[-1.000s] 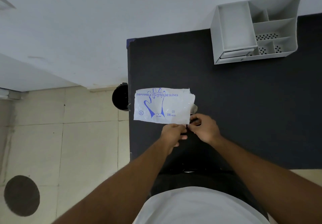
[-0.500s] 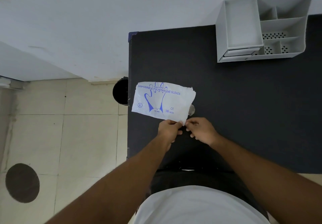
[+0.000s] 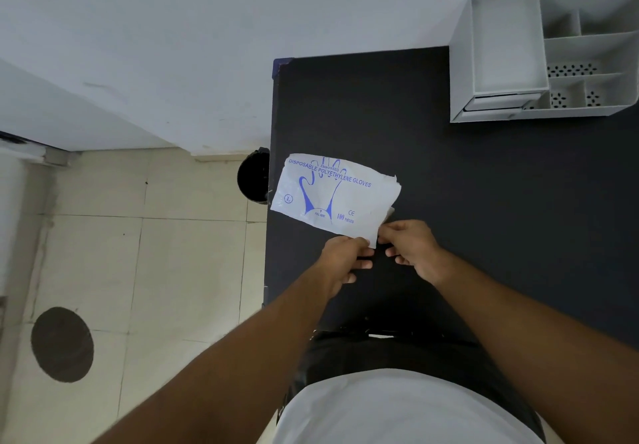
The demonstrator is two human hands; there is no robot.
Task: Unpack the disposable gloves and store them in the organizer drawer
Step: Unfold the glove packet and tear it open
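Note:
A flat white plastic packet of disposable gloves (image 3: 332,194), printed in blue with a hand outline, is held over the left part of the black table (image 3: 466,184). My left hand (image 3: 344,258) pinches its near edge. My right hand (image 3: 411,246) pinches the near right corner, right beside the left hand. The packet's right edge looks torn and ragged. The grey organizer (image 3: 546,53) stands at the table's far right against the wall, with several open compartments on top and a shut drawer (image 3: 501,102) low on its front left.
A black round bin (image 3: 254,175) stands on the tiled floor against the table's left edge. A dark round patch (image 3: 62,344) marks the floor at lower left. A white wall runs behind the table.
The packet has tilted, its left end dropping and its right end rising. Both hands stay pinched on its near right corner. The camera has shifted slightly left.

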